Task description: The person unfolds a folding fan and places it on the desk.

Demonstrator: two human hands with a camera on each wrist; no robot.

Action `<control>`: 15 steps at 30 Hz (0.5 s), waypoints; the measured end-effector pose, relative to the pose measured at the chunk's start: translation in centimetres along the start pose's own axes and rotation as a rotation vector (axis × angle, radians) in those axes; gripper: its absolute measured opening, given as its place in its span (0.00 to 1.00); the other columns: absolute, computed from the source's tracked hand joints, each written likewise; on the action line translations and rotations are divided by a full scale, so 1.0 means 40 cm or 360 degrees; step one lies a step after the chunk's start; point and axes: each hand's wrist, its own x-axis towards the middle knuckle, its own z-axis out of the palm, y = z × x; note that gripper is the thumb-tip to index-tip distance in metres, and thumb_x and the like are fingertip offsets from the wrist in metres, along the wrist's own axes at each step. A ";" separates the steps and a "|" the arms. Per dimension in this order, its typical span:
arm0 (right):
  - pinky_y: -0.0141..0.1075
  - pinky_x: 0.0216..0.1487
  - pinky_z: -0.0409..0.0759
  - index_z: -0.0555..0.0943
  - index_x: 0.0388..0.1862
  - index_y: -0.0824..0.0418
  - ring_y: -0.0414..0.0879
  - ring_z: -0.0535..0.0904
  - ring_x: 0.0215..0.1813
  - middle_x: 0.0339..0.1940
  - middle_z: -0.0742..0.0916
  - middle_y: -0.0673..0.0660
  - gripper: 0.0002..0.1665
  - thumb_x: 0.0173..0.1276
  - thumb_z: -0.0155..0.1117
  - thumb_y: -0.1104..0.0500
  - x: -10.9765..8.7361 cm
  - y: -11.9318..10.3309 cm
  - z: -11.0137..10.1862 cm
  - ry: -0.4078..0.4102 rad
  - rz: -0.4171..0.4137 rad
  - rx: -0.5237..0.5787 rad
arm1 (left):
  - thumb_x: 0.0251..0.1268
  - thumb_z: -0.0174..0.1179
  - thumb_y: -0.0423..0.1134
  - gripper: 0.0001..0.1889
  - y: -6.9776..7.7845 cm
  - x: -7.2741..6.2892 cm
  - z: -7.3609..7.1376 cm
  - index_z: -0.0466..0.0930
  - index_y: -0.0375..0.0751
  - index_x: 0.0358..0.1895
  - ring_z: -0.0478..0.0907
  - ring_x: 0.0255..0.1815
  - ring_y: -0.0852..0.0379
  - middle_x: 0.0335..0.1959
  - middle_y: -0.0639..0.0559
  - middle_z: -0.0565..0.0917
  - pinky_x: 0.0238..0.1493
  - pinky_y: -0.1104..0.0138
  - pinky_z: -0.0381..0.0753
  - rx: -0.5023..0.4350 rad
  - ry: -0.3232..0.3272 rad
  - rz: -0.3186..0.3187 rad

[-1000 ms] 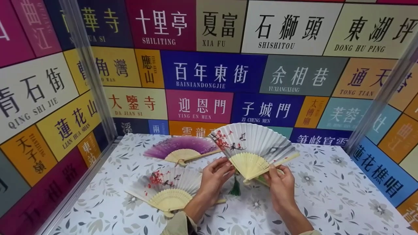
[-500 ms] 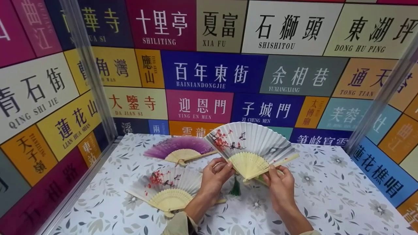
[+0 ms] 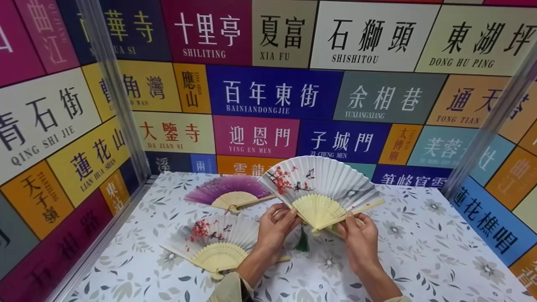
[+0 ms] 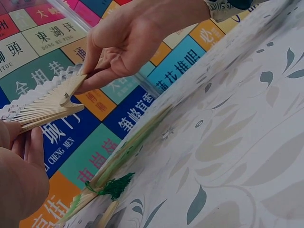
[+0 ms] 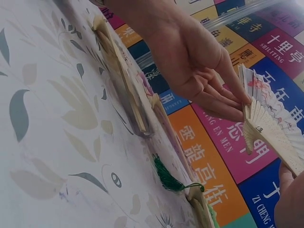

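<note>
Both hands hold an unfolded folding fan (image 3: 323,178) upright above the table; its grey-white leaf has red blossoms and birds, its ribs are pale. My left hand (image 3: 275,230) pinches the left guard stick between thumb and fingers. On the opposite side, my right hand (image 3: 361,237) pinches the right guard. A matching spread fan (image 3: 220,253) lies at lower left, partly behind my left forearm. Farther back lies a purple fan (image 3: 237,188). Beneath the held fan, a green tassel (image 3: 301,240) rests beside a green fan (image 4: 118,154), mostly hidden in the head view.
A white tablecloth (image 3: 423,251) with grey flowers and leaves covers the table. Walls of coloured panels (image 3: 275,90) with Chinese characters stand behind and at both sides. Clear upright strips (image 3: 121,100) run along the corners.
The held fan has spread slightly wider, its left edge shifting left along with my left hand's fingers. My right hand stays almost in place, and the fans on the table have not moved.
</note>
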 end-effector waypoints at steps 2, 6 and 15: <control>0.27 0.45 0.86 0.64 0.59 0.64 0.34 0.82 0.41 0.41 0.87 0.48 0.12 0.89 0.51 0.58 0.002 -0.001 0.002 0.0005 0.0006 0.0019 | 0.74 0.68 0.29 0.13 0.000 0.000 0.001 0.77 0.30 0.54 0.88 0.43 0.57 0.40 0.51 0.88 0.53 0.64 0.94 -0.0002 0.0004 0.0001; 0.26 0.46 0.87 0.64 0.59 0.64 0.34 0.83 0.43 0.43 0.87 0.49 0.12 0.89 0.51 0.58 0.003 -0.004 0.001 0.0018 0.0025 0.0037 | 0.74 0.69 0.29 0.15 0.000 0.001 -0.001 0.77 0.31 0.56 0.89 0.45 0.55 0.41 0.49 0.89 0.54 0.62 0.94 -0.0010 0.0011 -0.0003; 0.30 0.62 0.89 0.63 0.62 0.65 0.36 0.88 0.56 0.53 0.88 0.55 0.14 0.90 0.49 0.58 -0.001 -0.006 -0.003 0.0001 0.0035 0.0053 | 0.75 0.70 0.33 0.23 0.006 -0.002 -0.006 0.75 0.29 0.66 0.91 0.53 0.50 0.55 0.40 0.90 0.57 0.61 0.94 -0.0004 0.0028 -0.0002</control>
